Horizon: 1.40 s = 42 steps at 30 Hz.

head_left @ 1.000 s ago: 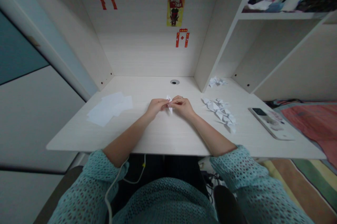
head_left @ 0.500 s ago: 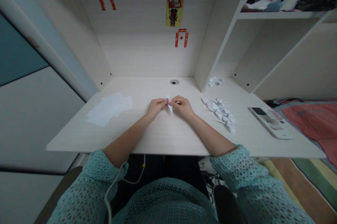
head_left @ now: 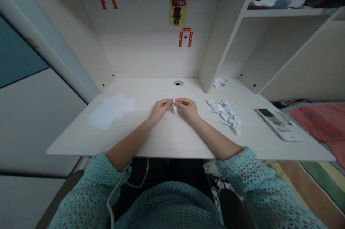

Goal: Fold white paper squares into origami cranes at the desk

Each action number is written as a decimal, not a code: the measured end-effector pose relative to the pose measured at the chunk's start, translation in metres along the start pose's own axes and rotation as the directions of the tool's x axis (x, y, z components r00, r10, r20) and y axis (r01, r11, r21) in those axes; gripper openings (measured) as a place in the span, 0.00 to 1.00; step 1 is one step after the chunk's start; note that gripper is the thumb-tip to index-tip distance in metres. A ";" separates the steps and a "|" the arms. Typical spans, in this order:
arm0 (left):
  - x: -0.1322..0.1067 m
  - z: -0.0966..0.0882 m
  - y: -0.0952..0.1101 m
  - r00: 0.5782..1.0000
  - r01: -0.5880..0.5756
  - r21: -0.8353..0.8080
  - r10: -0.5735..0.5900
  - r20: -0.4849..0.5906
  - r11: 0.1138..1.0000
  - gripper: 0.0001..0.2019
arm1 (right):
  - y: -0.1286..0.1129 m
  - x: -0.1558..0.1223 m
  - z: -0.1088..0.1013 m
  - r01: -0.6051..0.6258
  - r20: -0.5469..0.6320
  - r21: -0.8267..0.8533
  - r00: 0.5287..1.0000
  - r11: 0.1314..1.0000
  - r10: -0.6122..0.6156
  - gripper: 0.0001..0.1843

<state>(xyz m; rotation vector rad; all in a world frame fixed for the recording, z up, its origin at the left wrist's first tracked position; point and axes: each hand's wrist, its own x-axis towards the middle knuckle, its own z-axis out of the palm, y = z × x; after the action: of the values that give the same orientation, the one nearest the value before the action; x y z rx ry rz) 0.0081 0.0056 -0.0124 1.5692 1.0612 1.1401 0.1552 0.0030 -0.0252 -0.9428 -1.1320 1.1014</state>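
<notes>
A small folded white paper piece [head_left: 173, 103] is held between both hands just above the middle of the pale wooden desk [head_left: 172, 139]. My left hand [head_left: 160, 108] pinches its left side with the fingers closed. My right hand [head_left: 188, 107] pinches its right side, fingers curled round it. Most of the paper is hidden by the fingertips; a pointed tip sticks up and another points down.
Flat white paper sheets [head_left: 111, 110] lie at the left of the desk. Several folded white paper figures [head_left: 226, 113] lie to the right, a few more paper figures [head_left: 221, 82] by the shelf upright. A phone [head_left: 277, 124] rests at the far right. A cable hole [head_left: 178, 83] is behind.
Both hands have shifted slightly away from me and lifted the paper piece a little; the fingers have worked along it. Nothing else on the desk has moved.
</notes>
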 end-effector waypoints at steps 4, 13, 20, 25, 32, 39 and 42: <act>0.000 0.000 0.002 1.000 -0.014 0.048 0.014 -0.010 0.999 0.21 | -0.005 -0.002 0.001 -0.007 -0.012 0.002 1.000 1.000 0.007 0.16; -0.001 -0.001 0.003 0.995 0.039 0.014 -0.038 -0.093 0.999 0.21 | -0.008 -0.005 0.004 0.018 0.055 0.014 0.998 1.000 -0.018 0.16; -0.003 0.000 0.007 0.992 0.044 -0.037 -0.048 -0.116 0.998 0.18 | -0.005 -0.003 0.003 -0.011 0.086 0.016 0.996 1.000 0.009 0.17; -0.001 -0.001 0.006 0.991 0.073 -0.178 -0.091 -0.099 0.981 0.19 | -0.004 -0.003 0.003 -0.030 0.076 -0.002 0.997 1.000 0.030 0.18; -0.002 -0.002 0.003 0.982 0.117 -0.150 -0.137 -0.132 0.982 0.18 | -0.008 -0.005 0.005 -0.030 0.050 -0.009 0.998 0.999 0.031 0.18; -0.001 -0.002 0.000 0.981 0.102 -0.133 -0.121 -0.150 0.986 0.17 | -0.005 -0.005 0.004 -0.018 0.046 -0.012 0.999 1.000 0.019 0.20; -0.001 0.000 0.002 0.978 0.099 -0.129 -0.120 -0.169 0.987 0.17 | -0.002 -0.004 0.004 -0.023 0.052 -0.008 0.998 1.000 0.024 0.20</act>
<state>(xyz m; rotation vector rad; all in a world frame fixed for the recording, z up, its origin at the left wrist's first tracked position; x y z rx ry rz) 0.0077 0.0042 -0.0109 1.3184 1.1583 1.2608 0.1514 -0.0016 -0.0236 -0.9403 -1.1706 1.1469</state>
